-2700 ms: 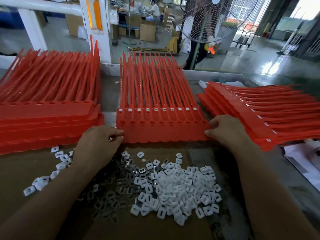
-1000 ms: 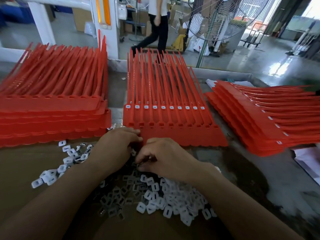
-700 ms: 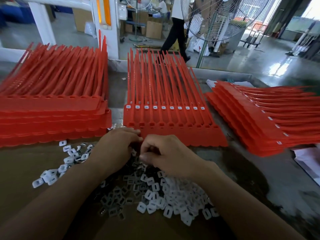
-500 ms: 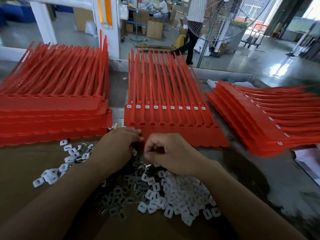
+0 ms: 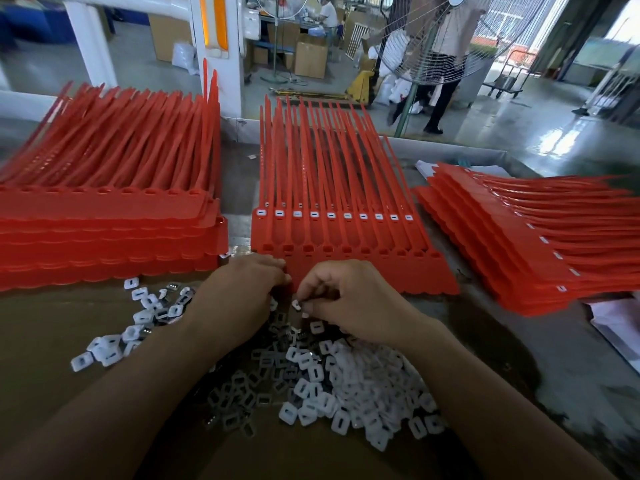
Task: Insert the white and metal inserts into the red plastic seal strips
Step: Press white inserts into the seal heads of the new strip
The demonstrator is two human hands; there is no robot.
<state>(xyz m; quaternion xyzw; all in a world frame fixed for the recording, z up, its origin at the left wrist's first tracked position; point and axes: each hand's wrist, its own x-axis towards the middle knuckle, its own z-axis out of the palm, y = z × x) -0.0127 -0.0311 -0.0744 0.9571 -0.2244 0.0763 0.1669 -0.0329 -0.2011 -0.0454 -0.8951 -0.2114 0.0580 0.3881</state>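
Both hands have come in from the ends of the middle red strips and now meet at their front edge. The right hand pinches one white insert in its fingertips. The left hand is curled just beside it, and I cannot tell what it holds. Piles of white inserts and metal inserts lie on the worktop under the wrists, with red stacks on both sides.
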